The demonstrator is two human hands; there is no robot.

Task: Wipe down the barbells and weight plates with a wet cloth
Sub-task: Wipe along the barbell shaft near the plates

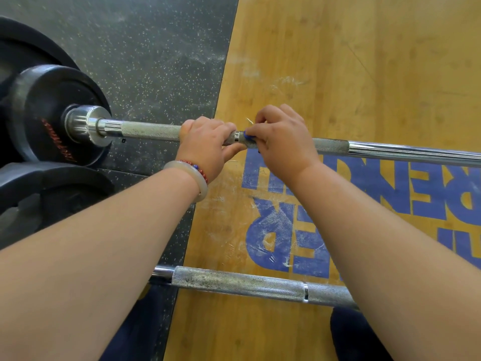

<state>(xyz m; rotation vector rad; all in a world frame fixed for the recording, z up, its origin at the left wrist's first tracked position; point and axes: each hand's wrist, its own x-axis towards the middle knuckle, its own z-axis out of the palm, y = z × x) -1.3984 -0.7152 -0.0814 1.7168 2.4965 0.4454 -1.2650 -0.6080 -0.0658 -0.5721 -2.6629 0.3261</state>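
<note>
1. Steel, knurled: a spare barbell [260, 285] lies nearest, crosswise and untouched.
2. Beyond it the loaded barbell [151, 131] runs left to right. The left grip [205, 144] wraps it. The right grip [281, 142], just beside, pinches a small blue piece [246, 136] I cannot identify.
3. The weight plates [52, 113] sit at the bar's left end, nearer the left grip. No cloth shows.

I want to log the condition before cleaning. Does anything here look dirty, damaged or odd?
Yes. White scuffs mark the blue lettering on the wood floor. The near bar carries whitish patches on its knurling. Oddly, the right hand pinches a small blue piece against the far bar.
</note>
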